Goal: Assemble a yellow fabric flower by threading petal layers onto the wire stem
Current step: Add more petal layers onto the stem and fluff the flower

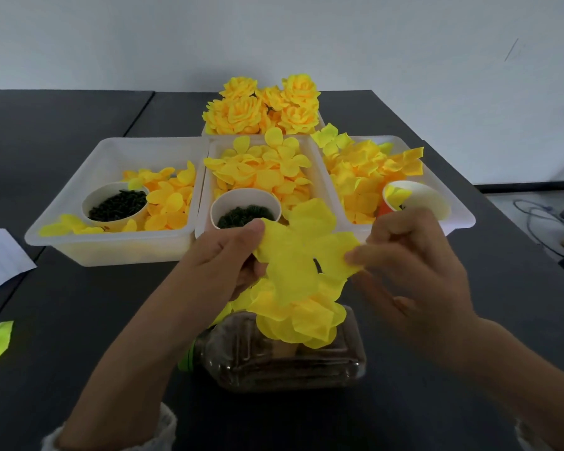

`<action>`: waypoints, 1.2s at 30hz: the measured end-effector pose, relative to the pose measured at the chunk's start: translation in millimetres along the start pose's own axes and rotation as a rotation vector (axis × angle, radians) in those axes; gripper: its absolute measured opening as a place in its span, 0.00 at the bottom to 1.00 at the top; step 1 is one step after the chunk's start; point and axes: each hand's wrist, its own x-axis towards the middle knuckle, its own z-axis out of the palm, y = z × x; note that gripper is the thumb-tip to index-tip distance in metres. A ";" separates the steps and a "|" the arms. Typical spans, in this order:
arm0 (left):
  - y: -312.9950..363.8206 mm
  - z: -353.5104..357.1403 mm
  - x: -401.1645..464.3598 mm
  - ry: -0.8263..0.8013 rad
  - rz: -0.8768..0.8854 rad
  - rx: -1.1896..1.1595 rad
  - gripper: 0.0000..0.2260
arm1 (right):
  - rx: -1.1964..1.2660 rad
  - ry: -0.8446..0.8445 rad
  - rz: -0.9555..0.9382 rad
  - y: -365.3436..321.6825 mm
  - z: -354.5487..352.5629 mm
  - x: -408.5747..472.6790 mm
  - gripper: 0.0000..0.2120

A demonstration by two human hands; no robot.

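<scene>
The left hand (228, 255) pinched one edge of a petal layer (302, 252), thumb on top; the right hand (414, 255) pinched the opposite petal between thumb and forefinger, its other fingers curled. Stretched between the two hands, the layer hung just above the half-built flower (302, 315), which sat below both hands over a bottle (293, 359). The wire stem was hidden under the fabric, so where its tip stood could not be told.

The main risk looked like missing the centre hole: with the stem out of sight beneath the layer, a blind push could pierce the fabric off-centre or bend the wire. Pulling the two edges apart too hard might tear the thin cloth at the slit near the right thumb. Pressing down could also tip the bottle, since neither hand steadied it. The cup (245, 208) just beyond the left hand sat close enough to be knocked.
</scene>
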 end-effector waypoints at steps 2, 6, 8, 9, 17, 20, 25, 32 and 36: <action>-1.1 -0.8 4.1 -0.052 0.036 0.003 0.21 | 0.176 -0.097 0.231 2.4 0.7 -1.3 0.21; -9.3 -3.3 11.6 -0.125 0.067 -0.045 0.21 | 0.682 -0.436 0.652 2.1 -4.0 2.8 0.25; -12.6 -3.4 13.5 -0.167 0.085 -0.031 0.21 | 0.701 -0.544 0.625 -0.3 -6.0 3.3 0.29; -13.3 -3.6 13.6 -0.179 0.084 -0.022 0.21 | 0.716 -0.547 0.620 -3.3 -6.2 3.2 0.31; -14.7 -7.2 17.0 -0.134 0.079 0.076 0.20 | 0.692 -0.352 0.832 -14.2 0.1 0.0 0.24; -20.3 -9.1 19.2 -0.081 0.072 0.139 0.19 | 0.667 -0.337 0.841 -17.0 7.7 -0.6 0.19; -27.9 -9.1 21.0 -0.041 0.085 0.188 0.17 | 0.641 -0.285 0.905 -15.6 11.7 -8.0 0.19; -33.3 -2.9 25.5 -0.002 0.080 0.217 0.19 | 0.607 -0.289 0.962 -13.8 14.6 -17.9 0.18; -29.2 -2.3 21.5 0.024 0.118 0.177 0.17 | 0.603 -0.268 0.932 -15.6 10.6 -14.5 0.18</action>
